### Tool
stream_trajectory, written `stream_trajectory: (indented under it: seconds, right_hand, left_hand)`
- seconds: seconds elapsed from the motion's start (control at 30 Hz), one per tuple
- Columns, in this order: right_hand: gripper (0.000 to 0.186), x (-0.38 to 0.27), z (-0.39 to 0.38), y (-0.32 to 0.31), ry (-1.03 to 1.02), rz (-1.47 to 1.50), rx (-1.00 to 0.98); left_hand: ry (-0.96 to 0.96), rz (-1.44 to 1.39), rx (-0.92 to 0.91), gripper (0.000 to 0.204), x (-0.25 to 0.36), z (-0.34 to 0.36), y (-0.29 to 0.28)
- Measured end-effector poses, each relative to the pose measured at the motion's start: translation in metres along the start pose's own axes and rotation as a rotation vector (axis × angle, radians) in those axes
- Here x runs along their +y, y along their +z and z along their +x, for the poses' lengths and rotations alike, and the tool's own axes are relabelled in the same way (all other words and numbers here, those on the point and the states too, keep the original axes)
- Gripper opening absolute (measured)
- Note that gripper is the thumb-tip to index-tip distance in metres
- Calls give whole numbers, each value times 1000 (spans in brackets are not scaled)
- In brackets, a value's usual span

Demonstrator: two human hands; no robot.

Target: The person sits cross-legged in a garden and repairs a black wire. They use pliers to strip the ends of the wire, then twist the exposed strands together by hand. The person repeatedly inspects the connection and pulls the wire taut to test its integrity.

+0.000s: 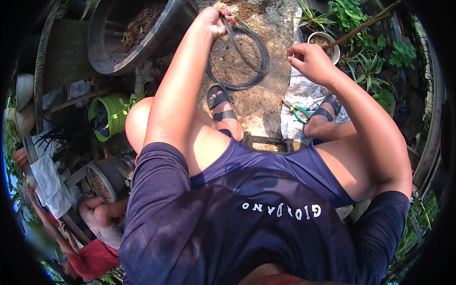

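Observation:
Near the top centre, my left hand [216,21] grips dark wire at the upper end of a loose coil [263,57], which hangs or rests over the dirty concrete ground between my sandalled feet. My right hand [311,61] is right of the coil, fingers curled in toward the thumb; whether they pinch anything thin I cannot make out. Pliers with green and yellow handles [299,114] lie on a crumpled white sheet [289,95] beside my right foot.
A big black tub [99,52] with soil stands upper left, above a green planter [111,121]. At right are plants [368,71] and a white pot [335,53] with a stick. At lower left another person in red [92,261] has arms raised.

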State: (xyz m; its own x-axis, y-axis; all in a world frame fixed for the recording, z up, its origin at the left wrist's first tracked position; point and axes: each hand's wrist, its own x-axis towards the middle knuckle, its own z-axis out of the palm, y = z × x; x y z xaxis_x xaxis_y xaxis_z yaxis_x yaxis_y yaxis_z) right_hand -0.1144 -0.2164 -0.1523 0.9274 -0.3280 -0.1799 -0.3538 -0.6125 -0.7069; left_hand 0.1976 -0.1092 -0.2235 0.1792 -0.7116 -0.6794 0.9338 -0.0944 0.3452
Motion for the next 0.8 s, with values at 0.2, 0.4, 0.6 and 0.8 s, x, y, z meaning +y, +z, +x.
stream_trajectory:
  seconds: [0.2, 0.4, 0.6, 0.8]
  right_hand:
    - [16, -3, 0, -16, 62, -46, -66]
    - [18, 81, -32, 18, 278, -205, -300]
    - [30, 70, -19, 44, 254, -251, -465]
    - [28, 68, -17, 48, 303, -165, -467]
  left_hand:
    - [261, 1001, 864, 48, -27, -5, -137]
    - [-64, 1159, 1119, 88, -94, -30, -172]
    - [103, 996, 1290, 104, -145, 0, -177]
    - [45, 1204, 1483, 84, -182, -33, -129]
